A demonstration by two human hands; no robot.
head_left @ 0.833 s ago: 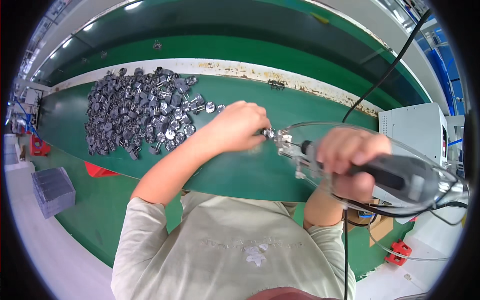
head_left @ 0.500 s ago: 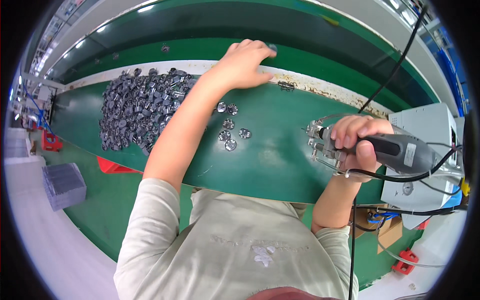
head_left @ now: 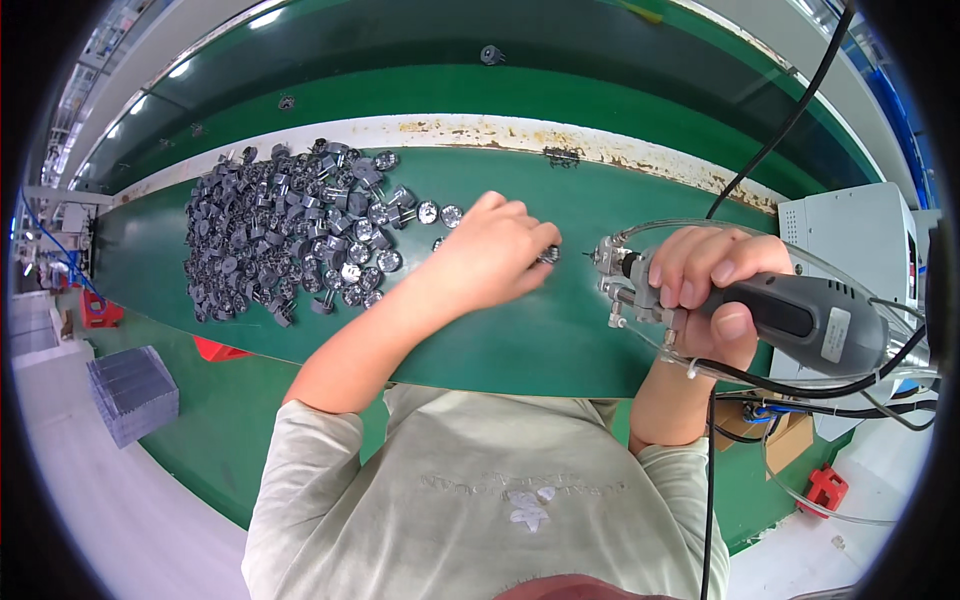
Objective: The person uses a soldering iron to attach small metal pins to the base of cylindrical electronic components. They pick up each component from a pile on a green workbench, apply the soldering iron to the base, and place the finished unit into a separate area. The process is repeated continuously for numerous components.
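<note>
My left hand [head_left: 497,252] is over the green bench, its fingertips closed on a small round dark-grey part [head_left: 549,254]. Much of that part is hidden by the fingers. Facing it from the right is the metal tip of a grey-and-black electric screwdriver [head_left: 800,312], a short gap away. My right hand [head_left: 722,288] wraps around the screwdriver, with clear tubes and a black cable running along it. Just beyond my left wrist lie a few loose round parts [head_left: 428,211] with shiny faces.
A large heap of similar parts [head_left: 270,235] covers the bench's left side. Behind the white, rust-spotted ledge [head_left: 480,130] runs a green conveyor belt [head_left: 400,92] with a few parts on it. A grey machine box [head_left: 850,240] stands at the right; a black cable [head_left: 785,125] hangs nearby.
My left hand has come back from the belt to the bench and now pinches a part. A part now lies on the belt; others there shifted left. The screwdriver moved slightly left.
</note>
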